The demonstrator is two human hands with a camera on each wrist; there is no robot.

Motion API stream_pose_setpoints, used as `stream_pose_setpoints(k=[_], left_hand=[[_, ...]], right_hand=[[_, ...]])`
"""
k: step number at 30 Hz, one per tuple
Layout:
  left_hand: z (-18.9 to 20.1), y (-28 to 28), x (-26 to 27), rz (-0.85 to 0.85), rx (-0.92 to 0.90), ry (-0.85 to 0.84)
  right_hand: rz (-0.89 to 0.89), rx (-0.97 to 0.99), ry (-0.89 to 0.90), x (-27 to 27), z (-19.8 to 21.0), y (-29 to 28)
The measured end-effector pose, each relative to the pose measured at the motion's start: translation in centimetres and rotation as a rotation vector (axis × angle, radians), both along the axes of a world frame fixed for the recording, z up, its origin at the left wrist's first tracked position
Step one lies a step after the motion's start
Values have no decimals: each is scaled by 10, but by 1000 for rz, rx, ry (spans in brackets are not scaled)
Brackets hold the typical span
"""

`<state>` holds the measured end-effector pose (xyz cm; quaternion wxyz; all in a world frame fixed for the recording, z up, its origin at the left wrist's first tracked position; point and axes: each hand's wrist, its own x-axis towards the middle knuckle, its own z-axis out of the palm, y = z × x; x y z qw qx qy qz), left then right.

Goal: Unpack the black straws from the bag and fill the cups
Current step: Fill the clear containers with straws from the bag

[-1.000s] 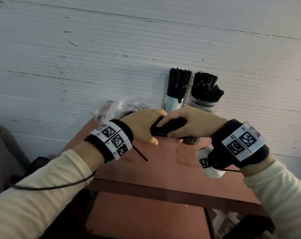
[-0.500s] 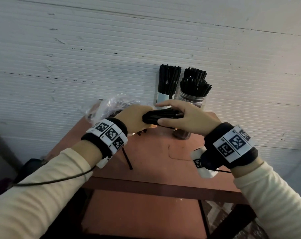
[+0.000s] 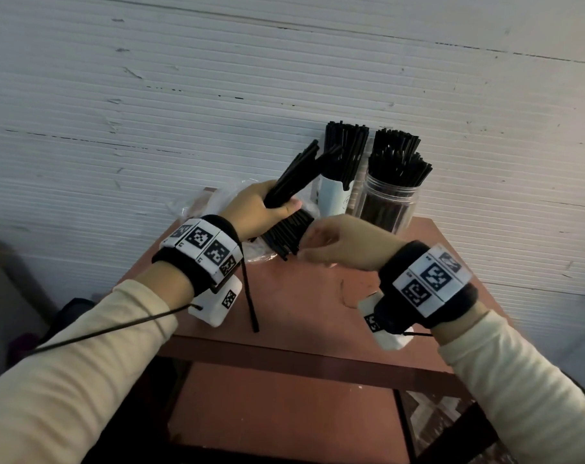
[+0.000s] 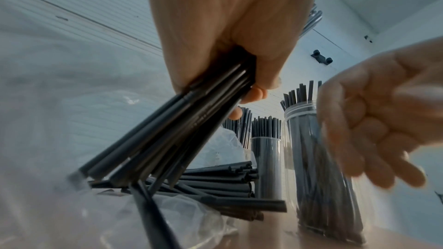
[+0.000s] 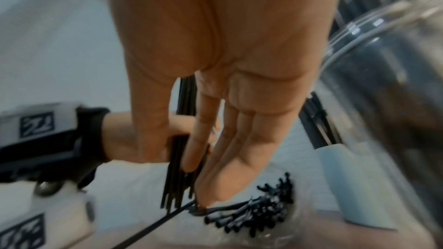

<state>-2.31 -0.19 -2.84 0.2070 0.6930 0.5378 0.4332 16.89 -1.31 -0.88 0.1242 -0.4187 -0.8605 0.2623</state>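
Note:
My left hand grips a bundle of black straws, tilted up and right toward the cups. In the left wrist view the bundle fans out below the fist. My right hand hovers just right of it, fingers straight and holding nothing; its fingertips point down at more straws lying on the clear plastic bag. A white paper cup and a clear jar, both packed with straws, stand against the wall.
The reddish table is small, with its front edge close below my wrists. One loose straw lies on it under my left wrist. A ribbed white wall stands right behind the cups. Another clear straw-filled cup shows beside the jar.
Both hands held the bundle level before. Now the right hand has let go and dropped toward the bag, while the left hand alone has tilted the bundle up toward the cups.

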Motion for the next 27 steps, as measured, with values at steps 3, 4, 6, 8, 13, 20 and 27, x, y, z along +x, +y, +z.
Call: stream_pose_setpoints(k=[3, 4, 6, 8, 13, 20, 27], left_hand=[[2, -1, -3, 19, -2, -20], [3, -1, -4, 24, -12, -16], [5, -1, -7, 25, -34, -19], [6, -2, -10, 20, -50, -24], [7, -4, -19, 31, -62, -43], [4, -7, -24, 20, -63, -29], [8, -8, -15, 3, -60, -78]], right_hand=[[226, -130, -154, -31, -8, -5], [289, -180, -200, -42, -12, -6], [377, -219, -285, -60, -19, -6], [408, -190, -348, -73, -23, -4], [374, -172, -397, -84, -26, 5], [248, -42, -379, -63, -18, 10], [-28, 293, 123, -24, 23, 23]])
